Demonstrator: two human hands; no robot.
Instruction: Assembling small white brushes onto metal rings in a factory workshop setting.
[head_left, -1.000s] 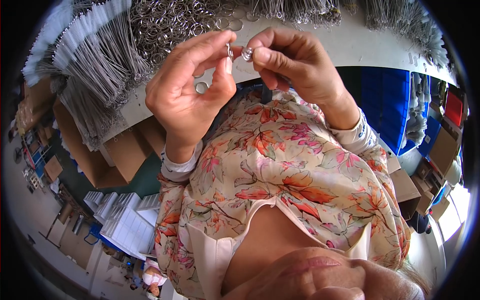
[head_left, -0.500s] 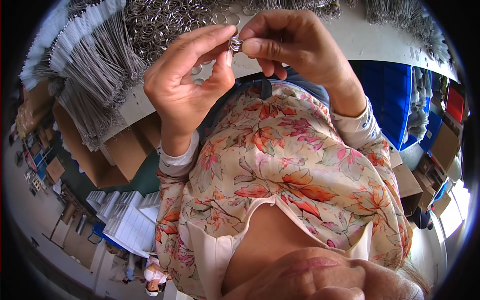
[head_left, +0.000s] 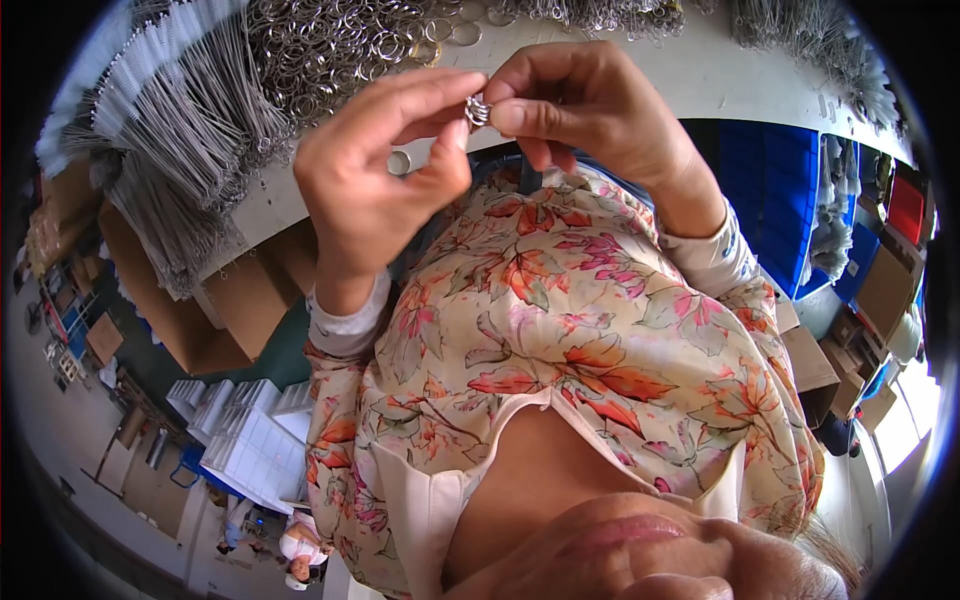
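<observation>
My left hand (head_left: 385, 160) and my right hand (head_left: 590, 120) meet in front of me at the table's edge. Between their fingertips sits a small bunch of shiny metal loops (head_left: 477, 111). On one side the left thumb and index finger pinch it; the right thumb and fingers grip it from the other. How the loops join cannot be made out. Just beyond the left hand lies a heap of silvery metal rings (head_left: 340, 50). To the left of that rests a large pile of thin wire-stemmed brushes (head_left: 190, 110) with pale bristles and looped ends.
The white table (head_left: 770, 85) runs across the top, with more wire brushes (head_left: 810, 45) at the far right. An open cardboard box (head_left: 235, 310) stands below its left edge. Blue bins (head_left: 765, 200) are on the right. White trays (head_left: 255, 440) and a person (head_left: 300, 545) appear lower left.
Both hands have shifted slightly down and right, toward my body, still pinching the metal loops. The loops have turned a little between the fingertips.
</observation>
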